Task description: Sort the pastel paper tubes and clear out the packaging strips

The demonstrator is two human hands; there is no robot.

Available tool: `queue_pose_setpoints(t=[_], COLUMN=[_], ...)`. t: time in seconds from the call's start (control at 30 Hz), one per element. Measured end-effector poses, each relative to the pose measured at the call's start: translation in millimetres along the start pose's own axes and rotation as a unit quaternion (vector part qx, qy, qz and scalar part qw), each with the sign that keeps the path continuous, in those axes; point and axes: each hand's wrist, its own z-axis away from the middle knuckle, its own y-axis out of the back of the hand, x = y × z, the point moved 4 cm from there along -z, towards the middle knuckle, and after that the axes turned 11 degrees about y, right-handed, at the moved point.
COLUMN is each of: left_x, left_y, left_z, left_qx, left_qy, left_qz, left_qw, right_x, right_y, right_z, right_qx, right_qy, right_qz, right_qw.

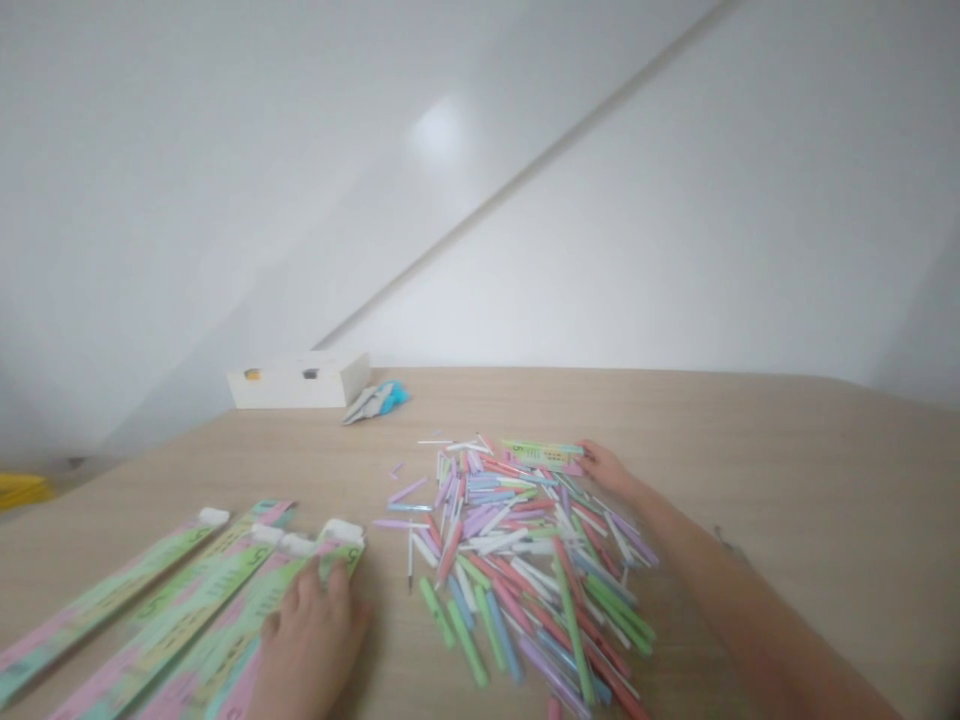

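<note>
A heap of pastel pens (525, 560) in pink, green, blue, purple and white lies on the wooden table (787, 470). My right hand (604, 468) reaches to the far side of the heap and grips a flat colourful packet (541, 455) at its end. My left hand (311, 640) rests palm down, fingers stretched, on the nearest of three long green and pink packets (187, 620) with white clips, at the lower left.
A white box (298, 381) stands at the table's far left edge, with a grey and blue object (375, 401) beside it. A white wall rises behind the table. Something yellow (21, 490) shows past the left edge.
</note>
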Motion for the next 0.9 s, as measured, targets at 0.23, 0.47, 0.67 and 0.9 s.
queue_pose_setpoints(t=[0.23, 0.47, 0.67, 0.9], left_x=[1, -2, 4, 5], left_y=[-2.5, -10.0, -3.1, -11.0], left_z=[-2, -6, -3, -7], left_qx=[-0.021, -0.047, 0.002, 0.006], left_qy=[0.014, 0.006, -0.011, -0.052], left_qz=[0.005, 0.014, 0.021, 0.015], left_qw=[1.000, 0.999, 1.000, 0.999], right_x=[-13, -21, -30, -41], right_y=[1, -2, 0, 1], right_z=[29, 46, 55, 65], right_qx=[-0.003, -0.011, -0.026, -0.037], right_qy=[0.005, -0.007, -0.006, 0.014], right_qz=[-0.049, -0.066, -0.063, -0.067], right_qw=[0.999, 0.998, 0.998, 0.997])
